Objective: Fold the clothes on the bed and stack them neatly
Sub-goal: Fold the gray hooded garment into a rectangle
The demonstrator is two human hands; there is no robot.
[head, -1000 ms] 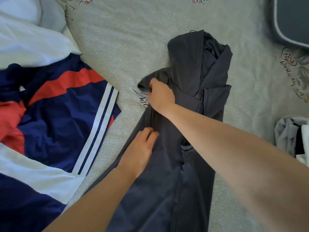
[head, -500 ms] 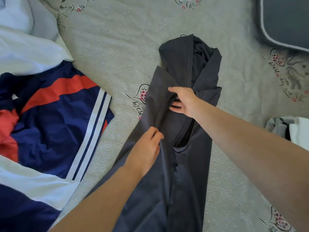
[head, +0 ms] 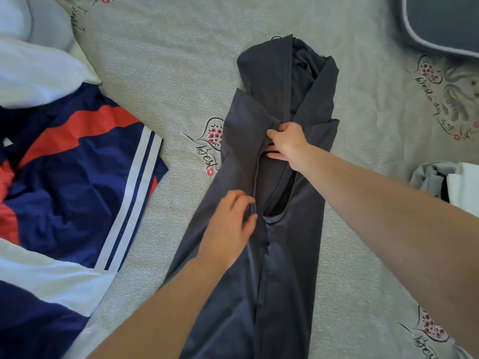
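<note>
While the dark grey garment [head: 261, 203] is lying lengthwise across the middle of the bed [head: 166, 60], I'm seeing both hands working on it. Right hand [head: 287, 143] is gripping a fold of the fabric near the garment's centre, fingers [head: 272, 132] curled round the edge. Left hand [head: 230, 218] is pinching the fabric seam just toward 7 o'clock of the right hand, fingers narrow on the cloth. Navy, red and white jersey [head: 72, 182] is sitting at 9 o'clock. Grey and white clothes [head: 440, 180] are lying at 3 o'clock, a dark pillow [head: 445, 19] at 1 o'clock.
</note>
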